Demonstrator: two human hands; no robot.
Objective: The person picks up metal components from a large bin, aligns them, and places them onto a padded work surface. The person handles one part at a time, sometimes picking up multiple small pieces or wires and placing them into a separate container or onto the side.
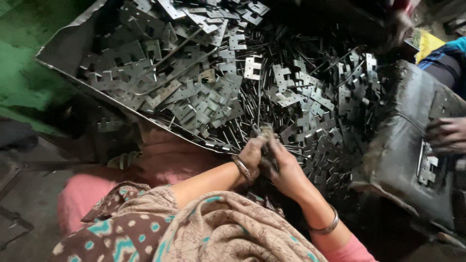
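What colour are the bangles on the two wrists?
Silver metal, in the head view: left bangle, right bangle.

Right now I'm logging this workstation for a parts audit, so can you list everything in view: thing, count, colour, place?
Flat notched stamped metal plates: too many to count, grey, heaped across the middle and upper left.
Thin metal rods: many, dark grey, strewn among the plates at centre.
Bent sheet-metal tray edge: one, grey, upper left under the heap.
Dark worn block: one, black, right side, with a few plates on it.
Another person's hand: one, right edge, resting on the block.
Green surface: one, far left.
Patterned cloth: one, beige, brown and teal, bottom centre.
Left hand: grip closed on small metal parts, bangle at wrist.
Right hand: touching the left, fingering the same parts, bangle on forearm.
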